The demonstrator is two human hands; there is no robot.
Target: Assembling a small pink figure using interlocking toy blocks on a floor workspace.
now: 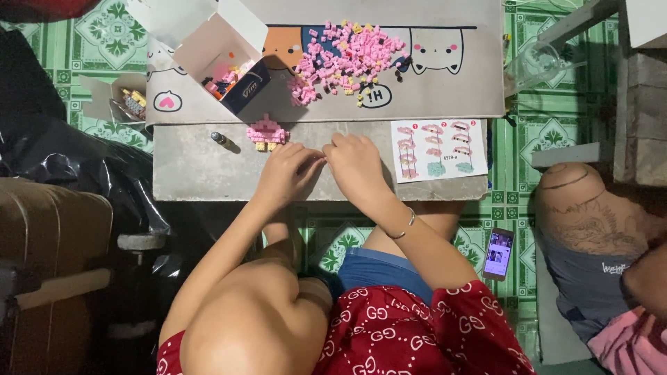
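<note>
Left hand (pixel 288 173), right hand (pixel 356 163): fingers pinched together, contents hidden | pink brick figure (pixel 267 133) near on worktop (pixel 201 170) | likely light, rigid, fragile at joints; grip base.

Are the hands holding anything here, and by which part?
Cannot be told: left hand and right hand meet fingertip to fingertip on the grey table, hiding any piece pinched between them.

Brick pile (pixel 347 59) behind hands; open box (pixel 226 59) left of it; instruction sheet (pixel 436 149) right
</note>
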